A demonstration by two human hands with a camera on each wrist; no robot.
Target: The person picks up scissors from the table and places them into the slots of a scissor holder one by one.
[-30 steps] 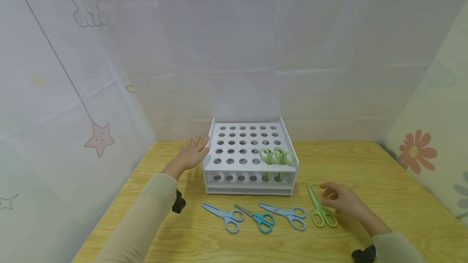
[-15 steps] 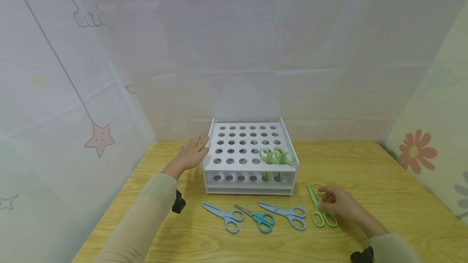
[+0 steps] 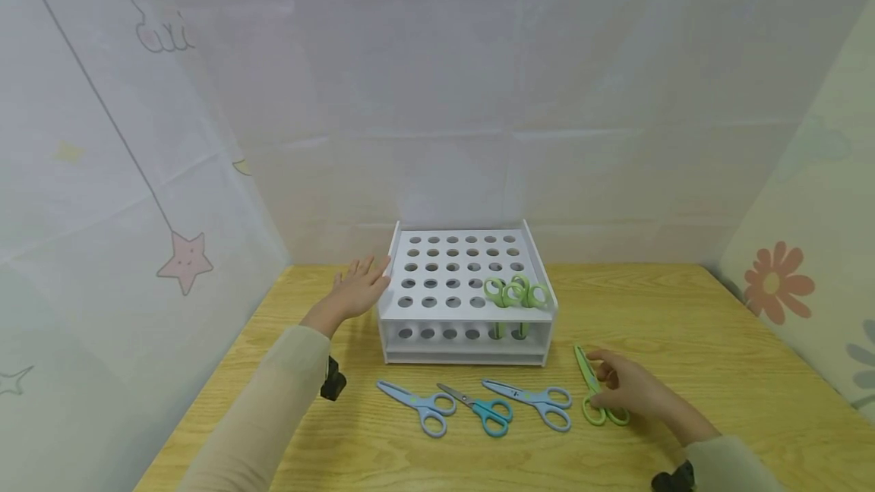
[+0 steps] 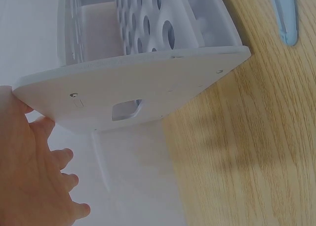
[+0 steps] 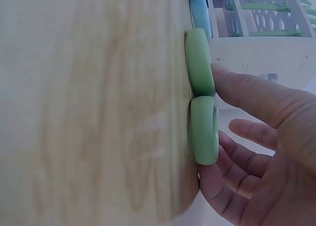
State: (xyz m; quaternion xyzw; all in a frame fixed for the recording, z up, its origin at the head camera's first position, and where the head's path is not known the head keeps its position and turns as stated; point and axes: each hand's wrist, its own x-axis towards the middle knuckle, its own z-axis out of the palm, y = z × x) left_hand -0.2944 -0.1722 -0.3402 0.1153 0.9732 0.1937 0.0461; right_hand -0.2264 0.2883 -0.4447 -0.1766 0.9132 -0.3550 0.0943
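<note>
White holed rack (image 3: 451, 317) stands on the table, two green-handled scissors (image 3: 502, 293) upright in holes at its front right corner. At its left side wall, my left hand (image 3: 357, 291) lies with fingers extended; in the left wrist view, the hand (image 4: 37, 171) has its thumb side at the panel's edge. My right hand (image 3: 632, 386) is over green scissors (image 3: 586, 367) lying flat on the table. In the right wrist view, the thumb (image 5: 247, 90) meets one of the handle loops (image 5: 200, 60), and the bent fingers (image 5: 237, 171) are beside the other.
Left of the green scissors lie light blue scissors (image 3: 543, 401), teal-handled scissors (image 3: 491, 412) and another light blue pair (image 3: 427, 408), in a row before the rack. Patterned cloth walls (image 3: 184, 264) enclose the table (image 3: 629, 294) at the back and sides.
My right hand has moved left over the green scissors, its thumb now reaching the handles. The left hand, the rack and the scissors have stayed in place.
</note>
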